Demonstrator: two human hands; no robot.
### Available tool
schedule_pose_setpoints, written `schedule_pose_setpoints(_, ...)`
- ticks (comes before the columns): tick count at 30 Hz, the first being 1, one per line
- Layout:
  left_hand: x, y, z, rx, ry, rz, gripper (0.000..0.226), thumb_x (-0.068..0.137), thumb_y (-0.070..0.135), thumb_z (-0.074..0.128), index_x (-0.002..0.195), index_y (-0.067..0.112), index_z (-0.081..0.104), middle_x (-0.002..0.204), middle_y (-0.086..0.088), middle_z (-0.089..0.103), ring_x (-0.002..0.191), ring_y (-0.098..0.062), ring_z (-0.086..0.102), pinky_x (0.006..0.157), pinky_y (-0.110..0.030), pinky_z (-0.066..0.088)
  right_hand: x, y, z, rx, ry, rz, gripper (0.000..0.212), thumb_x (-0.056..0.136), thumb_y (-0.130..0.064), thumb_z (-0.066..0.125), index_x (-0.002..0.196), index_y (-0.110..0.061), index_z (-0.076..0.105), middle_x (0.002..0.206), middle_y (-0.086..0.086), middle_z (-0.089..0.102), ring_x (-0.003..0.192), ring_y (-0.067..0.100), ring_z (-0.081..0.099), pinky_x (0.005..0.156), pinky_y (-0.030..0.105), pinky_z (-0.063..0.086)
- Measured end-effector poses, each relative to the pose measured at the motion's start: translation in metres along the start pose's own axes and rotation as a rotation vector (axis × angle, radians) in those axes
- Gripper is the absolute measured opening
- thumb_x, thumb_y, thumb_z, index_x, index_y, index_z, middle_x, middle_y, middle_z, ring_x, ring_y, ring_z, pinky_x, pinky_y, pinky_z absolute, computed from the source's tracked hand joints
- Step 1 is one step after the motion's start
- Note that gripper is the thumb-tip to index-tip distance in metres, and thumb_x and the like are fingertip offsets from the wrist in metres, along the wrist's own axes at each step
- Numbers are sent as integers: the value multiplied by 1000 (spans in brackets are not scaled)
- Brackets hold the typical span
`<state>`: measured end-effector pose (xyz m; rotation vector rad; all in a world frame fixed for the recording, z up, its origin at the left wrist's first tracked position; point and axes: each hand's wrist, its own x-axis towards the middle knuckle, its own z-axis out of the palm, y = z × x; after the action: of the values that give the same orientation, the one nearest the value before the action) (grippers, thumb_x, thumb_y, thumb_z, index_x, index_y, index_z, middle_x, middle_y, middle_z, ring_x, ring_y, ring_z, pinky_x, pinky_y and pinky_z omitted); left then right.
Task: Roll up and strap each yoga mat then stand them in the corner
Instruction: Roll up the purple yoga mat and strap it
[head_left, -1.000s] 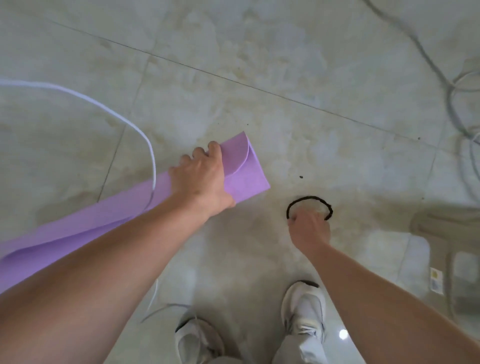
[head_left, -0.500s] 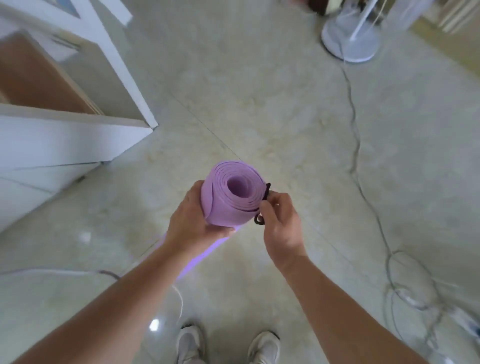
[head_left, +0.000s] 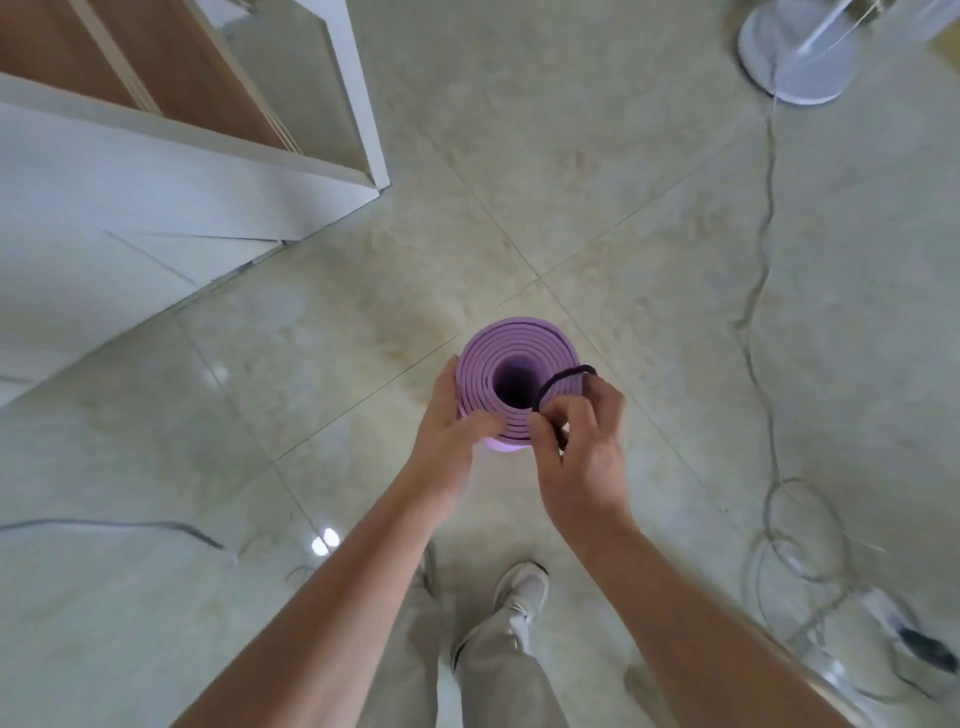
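Your left hand (head_left: 451, 426) is wrapped around the near-left side of the rolled purple yoga mat (head_left: 519, 382), which is held on end, long axis pointing almost straight up at the camera, open spiral end toward you. Your right hand (head_left: 582, 447) pinches a black elastic band (head_left: 558, 382), thumb and fingers closed on it, loop partly open over the roll's right rim, touching the top edge. The band sits right of the core, not yet around the roll. Likely next move: stretch the loop across the top end, then slide it down along the axis. Right hand is the nearer one to the band. The mat's lower end is hidden, so I can't tell whether it rests on the tile floor (head_left: 649, 208).
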<state>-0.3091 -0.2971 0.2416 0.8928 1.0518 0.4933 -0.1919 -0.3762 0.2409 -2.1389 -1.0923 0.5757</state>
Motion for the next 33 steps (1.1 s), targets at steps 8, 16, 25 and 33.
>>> schedule_pose_setpoints(8, 6, 10, 23, 282, 153, -93, 113, 38, 53, 96, 131, 33, 34, 129, -4, 54, 115, -20, 62, 91, -48, 57, -5, 1, -16, 234, -200, 103, 39, 80, -5, 40, 104, -12, 70, 142, 11, 43, 130, 22, 42, 103, 43, 45)
schedule_pose_setpoints(16, 14, 5, 33, 480, 76, -59, 141, 61, 55, 87, 156, 15, -9, 152, -9, 22, 137, -23, 38, 90, -21, 45, -7, -15, -27, 889, -196, 416, 47, 84, 18, 32, 108, 2, 69, 142, -3, 49, 123, 25, 57, 102, 54, 49)
schedule_pose_setpoints(25, 9, 8, 27, 745, 16, -30, 130, 66, 21, 90, 154, 13, -5, 148, -13, 25, 130, -32, 44, 103, -41, 45, -8, -7, -26, 1091, -48, 591, 51, 85, 22, 33, 107, -9, 67, 133, 2, 60, 116, 23, 62, 89, 41, 55)
schedule_pose_setpoints(33, -14, -10, 32, 652, 64, -32, 128, 63, 22, 88, 154, 26, -2, 150, -1, 25, 126, -11, 46, 100, -28, 44, -20, 10, -14, 608, 39, 353, 32, 91, -8, 46, 109, -25, 68, 134, -8, 56, 122, 15, 56, 93, 47, 55)
